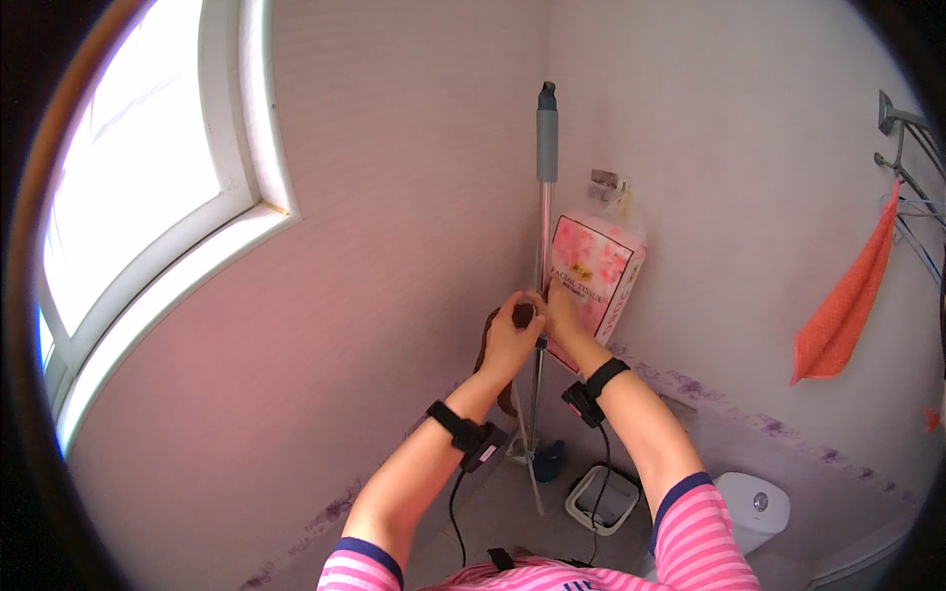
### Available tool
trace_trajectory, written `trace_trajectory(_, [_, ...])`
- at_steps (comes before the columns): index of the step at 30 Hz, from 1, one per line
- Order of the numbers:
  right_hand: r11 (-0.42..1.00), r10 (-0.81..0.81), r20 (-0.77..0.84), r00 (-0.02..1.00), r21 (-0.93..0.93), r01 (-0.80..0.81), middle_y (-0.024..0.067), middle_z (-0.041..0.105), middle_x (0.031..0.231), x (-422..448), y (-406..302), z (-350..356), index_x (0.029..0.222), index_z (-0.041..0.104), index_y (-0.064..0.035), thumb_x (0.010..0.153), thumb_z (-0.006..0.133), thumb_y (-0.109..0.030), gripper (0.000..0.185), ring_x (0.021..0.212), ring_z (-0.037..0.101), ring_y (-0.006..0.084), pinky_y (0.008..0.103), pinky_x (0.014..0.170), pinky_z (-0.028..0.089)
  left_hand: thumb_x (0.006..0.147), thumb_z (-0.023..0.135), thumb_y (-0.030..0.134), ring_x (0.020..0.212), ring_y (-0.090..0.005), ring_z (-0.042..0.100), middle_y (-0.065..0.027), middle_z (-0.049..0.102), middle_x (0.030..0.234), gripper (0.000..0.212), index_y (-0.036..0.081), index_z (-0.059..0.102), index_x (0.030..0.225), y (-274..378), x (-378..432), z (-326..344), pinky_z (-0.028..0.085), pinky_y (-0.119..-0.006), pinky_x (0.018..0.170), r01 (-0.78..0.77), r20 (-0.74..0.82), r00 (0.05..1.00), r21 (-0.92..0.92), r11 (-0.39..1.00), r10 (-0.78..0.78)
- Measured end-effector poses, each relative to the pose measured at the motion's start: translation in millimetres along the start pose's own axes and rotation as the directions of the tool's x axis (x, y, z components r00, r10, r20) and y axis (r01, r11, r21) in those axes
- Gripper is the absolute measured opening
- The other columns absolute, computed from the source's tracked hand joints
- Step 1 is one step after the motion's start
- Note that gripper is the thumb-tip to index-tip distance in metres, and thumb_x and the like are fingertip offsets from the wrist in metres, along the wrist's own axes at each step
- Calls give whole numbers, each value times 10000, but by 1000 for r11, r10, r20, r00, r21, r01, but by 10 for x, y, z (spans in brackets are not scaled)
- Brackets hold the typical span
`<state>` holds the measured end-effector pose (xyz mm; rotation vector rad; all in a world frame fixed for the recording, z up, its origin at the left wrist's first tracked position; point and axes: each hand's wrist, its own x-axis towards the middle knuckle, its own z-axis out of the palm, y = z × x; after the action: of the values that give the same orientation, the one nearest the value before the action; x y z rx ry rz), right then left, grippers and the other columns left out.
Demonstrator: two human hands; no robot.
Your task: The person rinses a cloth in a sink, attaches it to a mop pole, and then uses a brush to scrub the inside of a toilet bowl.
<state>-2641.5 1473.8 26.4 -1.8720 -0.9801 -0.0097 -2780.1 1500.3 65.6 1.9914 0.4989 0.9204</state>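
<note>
Before me in the corner stands a metal pole with a grey grip point(547, 146), upright. My left hand point(508, 338) is raised at its left side, with thumb and fingers curled into a ring. Behind that hand hangs a dark brown item point(505, 399), perhaps cloth, part of it showing through the ring. Close against the left fingertips, my right hand point(565, 316) is at the pole, in front of a pink facial tissue pack point(591, 258). Its fingers are partly hidden, so whether either hand grips the pole or the brown item is unclear.
A window point(133, 170) is at left. An orange towel point(850, 310) hangs from a metal rack point(905, 118) at right. On the floor are a white-rimmed bin point(610, 530) and a dark blue object point(548, 462). A toilet tank point(750, 510) stands lower right. Cables point(457, 510) trail from both wristbands.
</note>
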Motion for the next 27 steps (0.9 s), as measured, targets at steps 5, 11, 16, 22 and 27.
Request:
trace_trajectory(5, [964,-51,5,999,262,48,249,575,854,-361,-331,-24,1026,447,62,802,550,-158,330,816,574,392,425,661,462,721,647,316,950,-342,572,-245,575,1040,637,3,433,1233,-173,249,30,444,-376,818,50,-38,998,129,990,-45])
trace_trajectory(11, [983,-15,-12,1000,-183,13,242,542,984,-431,-22,-44,1002,476,15,802,512,-121,244,897,536,399,447,737,437,757,652,275,927,-325,580,-228,593,1007,475,-52,543,1085,-174,406,356,443,-365,808,-21,41,999,252,968,11])
trace_trajectory(16, [990,-143,44,989,-9,143,219,525,1029,-567,6,-170,1065,473,-21,735,614,-141,379,986,490,384,435,820,403,793,604,230,841,-370,576,-218,602,907,344,-28,548,1014,-284,383,303,448,-411,719,34,-8,999,377,926,-33])
trace_trajectory(22, [961,-43,-630,775,-238,-141,260,369,1258,-576,749,-193,1288,261,35,633,755,-292,882,1133,418,376,398,935,359,804,582,238,889,-408,544,-243,568,949,361,-4,512,1063,-263,341,321,438,-444,746,13,28,999,388,922,-26])
trace_trajectory(27, [955,249,-359,899,245,-167,277,184,1369,-473,844,-236,1356,12,49,577,796,-326,1167,1266,252,341,388,1040,230,807,568,244,925,-428,524,-259,536,994,387,28,491,1118,-191,294,304,429,-460,783,49,15,998,420,906,-61])
